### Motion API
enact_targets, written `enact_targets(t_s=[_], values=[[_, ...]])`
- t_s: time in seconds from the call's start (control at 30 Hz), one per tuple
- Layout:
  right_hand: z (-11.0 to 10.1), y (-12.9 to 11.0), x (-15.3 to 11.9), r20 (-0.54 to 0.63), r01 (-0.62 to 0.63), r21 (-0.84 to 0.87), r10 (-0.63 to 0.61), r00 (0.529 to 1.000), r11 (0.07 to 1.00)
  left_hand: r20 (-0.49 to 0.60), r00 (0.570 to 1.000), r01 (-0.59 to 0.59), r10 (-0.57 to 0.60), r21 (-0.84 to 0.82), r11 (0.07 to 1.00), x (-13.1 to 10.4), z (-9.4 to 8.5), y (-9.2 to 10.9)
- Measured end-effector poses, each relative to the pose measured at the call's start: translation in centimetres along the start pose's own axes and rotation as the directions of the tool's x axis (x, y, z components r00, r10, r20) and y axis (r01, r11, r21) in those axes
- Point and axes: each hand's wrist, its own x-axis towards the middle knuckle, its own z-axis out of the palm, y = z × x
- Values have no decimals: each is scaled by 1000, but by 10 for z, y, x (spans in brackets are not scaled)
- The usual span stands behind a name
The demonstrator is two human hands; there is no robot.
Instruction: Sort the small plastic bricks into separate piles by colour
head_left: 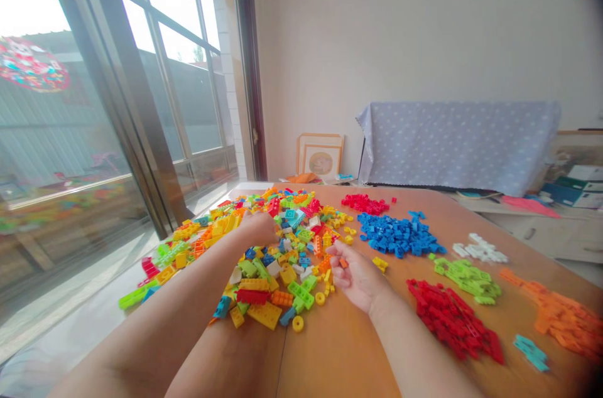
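Note:
A large mixed heap of colourful toy building bricks [292,241] covers the left and middle of the table. My left hand [259,228] is down in the far part of this heap, beside yellow bricks [228,225]; its fingers are mostly hidden. At the heap's right edge is my right hand [355,277], palm turned up and fingers curled round a small orange brick [343,263]. Close to it lie several loose yellow pieces [379,265] and a yellow ring-shaped piece [320,299].
Single-colour piles lie to the right: pink-red [365,204], blue [400,235], white [480,249], lime green [468,280], red [452,319], orange [563,319] and turquoise [531,352]. A glass window [188,84] borders the left side. Behind the wooden table [325,360] hangs a dotted cloth [461,144].

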Motion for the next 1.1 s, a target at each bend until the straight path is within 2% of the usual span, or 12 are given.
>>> enact_targets(t_s=[0.13, 0.27, 0.33, 0.4, 0.5, 0.67, 0.83, 0.93, 1.0, 1.1], values=[[3, 1, -1, 41, -112, 30, 110, 993, 993, -60, 992, -115, 107, -145, 983, -15, -11, 32], [3, 2, 0, 106, -230, 58, 223, 969, 971, -120, 968, -247, 222, -269, 931, -30, -11, 69], [1, 1, 1, 125, -233, 77, 222, 967, 969, -144, 952, -305, 270, -366, 879, -35, -8, 79], [-3, 0, 3, 115, -206, 92, 195, 974, 974, -175, 943, -332, 282, -489, 807, -37, -6, 78], [-8, -1, 4, 65, -150, 95, 144, 987, 984, -191, 956, -291, 221, -581, 760, -38, -5, 57], [-9, -3, 3, 33, -86, 68, 84, 996, 994, -159, 985, -155, 73, -605, 781, -43, -11, -6], [-11, -1, 1, 78, -62, 19, 61, 995, 998, -124, 992, -98, 33, -568, 817, -71, -21, -56], [-13, 1, 3, 88, -53, 3, 53, 995, 999, 1, 993, -102, 118, -495, 863, -94, -20, -72], [-14, 2, 5, 77, -55, -5, 55, 996, 998, 91, 983, -112, 162, -409, 906, -107, -13, -77], [-15, 3, 7, 64, -59, -12, 59, 996, 998, 111, 975, -157, 192, -265, 951, -116, 6, -76]])
